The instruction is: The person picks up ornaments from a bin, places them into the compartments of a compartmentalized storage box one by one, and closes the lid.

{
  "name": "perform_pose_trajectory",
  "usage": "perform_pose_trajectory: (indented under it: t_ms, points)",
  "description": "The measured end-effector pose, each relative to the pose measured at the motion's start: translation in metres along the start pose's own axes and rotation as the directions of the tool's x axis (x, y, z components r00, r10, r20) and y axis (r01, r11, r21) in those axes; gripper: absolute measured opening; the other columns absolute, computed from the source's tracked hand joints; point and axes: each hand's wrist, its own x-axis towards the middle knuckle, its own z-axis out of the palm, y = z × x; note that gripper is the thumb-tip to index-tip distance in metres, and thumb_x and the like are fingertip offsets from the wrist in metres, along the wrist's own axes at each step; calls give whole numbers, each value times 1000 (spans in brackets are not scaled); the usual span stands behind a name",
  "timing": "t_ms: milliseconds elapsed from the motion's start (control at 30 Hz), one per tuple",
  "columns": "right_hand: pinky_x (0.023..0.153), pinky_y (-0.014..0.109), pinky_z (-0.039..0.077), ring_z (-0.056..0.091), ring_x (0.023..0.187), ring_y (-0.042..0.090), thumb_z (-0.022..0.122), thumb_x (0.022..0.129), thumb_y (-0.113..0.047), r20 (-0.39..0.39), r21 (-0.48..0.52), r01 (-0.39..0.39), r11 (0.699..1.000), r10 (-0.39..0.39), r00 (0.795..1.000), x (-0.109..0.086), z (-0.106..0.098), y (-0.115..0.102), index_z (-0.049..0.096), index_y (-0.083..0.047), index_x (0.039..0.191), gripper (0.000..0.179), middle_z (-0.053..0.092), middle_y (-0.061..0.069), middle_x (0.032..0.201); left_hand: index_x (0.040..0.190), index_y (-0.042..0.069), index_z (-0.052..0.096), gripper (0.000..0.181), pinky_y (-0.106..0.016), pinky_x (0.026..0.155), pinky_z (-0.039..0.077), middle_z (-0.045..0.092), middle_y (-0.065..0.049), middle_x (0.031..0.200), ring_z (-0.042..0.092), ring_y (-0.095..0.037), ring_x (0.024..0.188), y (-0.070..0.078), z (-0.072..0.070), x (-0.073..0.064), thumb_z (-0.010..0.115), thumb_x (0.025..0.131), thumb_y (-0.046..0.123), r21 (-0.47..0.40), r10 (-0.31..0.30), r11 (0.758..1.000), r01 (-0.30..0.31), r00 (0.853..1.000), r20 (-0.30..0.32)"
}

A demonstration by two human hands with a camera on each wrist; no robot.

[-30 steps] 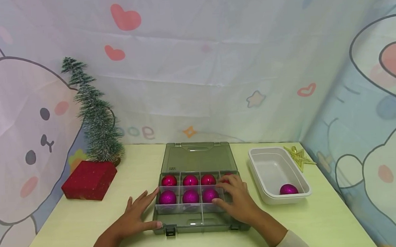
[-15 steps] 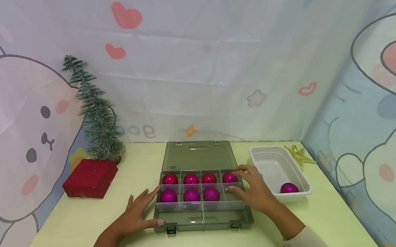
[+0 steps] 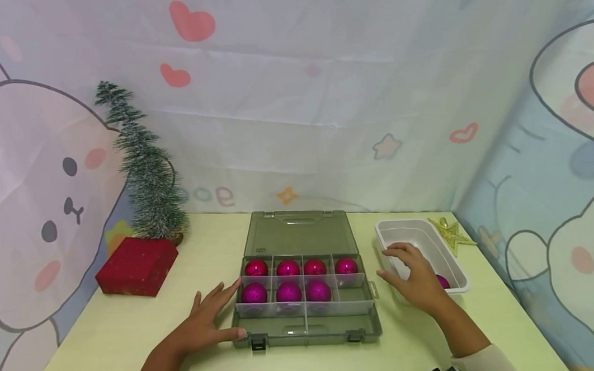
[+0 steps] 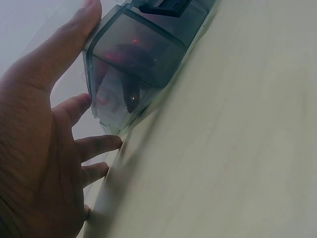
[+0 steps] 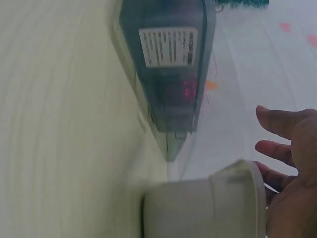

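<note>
A green see-through organizer box (image 3: 341, 322) lies with its lid raised in the middle of the table. Shiny red baubles fill its back row of compartments, the rightmost bauble (image 3: 346, 266) among them. In the row before it sit three glittery purple baubles, the right one (image 3: 318, 290) beside a vacant compartment. My left hand (image 3: 199, 327) touches the box's left side with thumb and fingertips, fingers spread. Over the near left rim of the white tub (image 3: 459, 291) hovers my right hand (image 3: 416, 277), fingers apart and holding nothing. It partly hides one purple bauble (image 3: 443, 281) in the tub.
A gold star ornament (image 3: 452, 235) lies behind the tub at the right. At the left, a small frosted Christmas tree (image 3: 150, 176) stands behind a dark red box (image 3: 137, 266). Printed cloth (image 3: 293, 107) hangs round the table's back and sides.
My right hand has left the rightmost red bauble in the back row and moved right, over to the white tub. My left hand has stayed at the box's left side.
</note>
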Motion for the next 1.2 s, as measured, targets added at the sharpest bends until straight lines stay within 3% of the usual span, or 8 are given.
perform_pose_trajectory:
  t_ms: [200,333,467,767,833,933,1067,1200]
  points:
    - [93,47,63,67,124,33,86,96,-12,2,3,-58,998,58,998,0,-20,18,73,-1,132,40,71,14,134,173,16,32,106,-92,117,-10,40,-19,176,22,-63,162,1,1,0,86,88,46,2,-8,1000,8,1000,6]
    - [95,32,61,65,124,19,82,101,-20,66,9,-125,992,124,990,2,-36,33,71,-4,137,41,71,14,138,173,15,32,107,-92,117,-9,40,-19,176,23,-63,162,1,1,1,86,88,48,12,-10,1000,10,1000,5]
    - [97,22,57,67,123,17,79,103,-25,148,23,-189,982,184,972,3,-52,48,70,-4,140,44,71,17,139,173,16,32,107,-92,117,-9,40,-18,175,23,-63,162,0,0,1,86,87,48,7,-7,1000,7,1000,0]
    - [100,24,61,67,119,-2,81,100,-19,306,118,-223,968,178,935,5,-78,73,70,-3,140,44,67,24,148,174,20,30,107,-90,118,-10,38,-17,177,20,-61,164,-2,1,1,86,87,47,17,-29,999,29,1000,2]
    - [102,29,62,67,123,1,82,100,-17,339,123,-225,967,172,925,6,-81,76,69,-3,140,45,67,24,149,174,20,30,107,-91,118,-10,38,-17,177,20,-61,163,-2,1,1,86,87,47,16,-29,999,29,1000,1]
    - [105,35,63,70,130,21,81,100,-17,397,116,-236,965,173,902,8,-86,78,68,-1,142,47,67,26,147,174,19,30,107,-91,118,-10,39,-17,177,20,-61,163,-2,1,1,86,87,46,16,-32,999,32,999,2]
    - [97,29,64,64,135,47,79,101,-15,466,128,-275,953,187,865,10,-88,79,65,3,143,48,66,30,145,174,19,30,106,-90,118,-10,38,-17,177,20,-61,163,-1,0,1,86,88,45,12,-35,999,35,999,8]
    - [90,21,61,61,136,52,78,101,-13,501,136,-279,951,176,847,9,-87,79,65,6,141,46,66,31,143,174,19,30,106,-90,118,-11,38,-18,177,20,-62,163,1,0,1,85,88,45,2,-38,999,37,999,12]
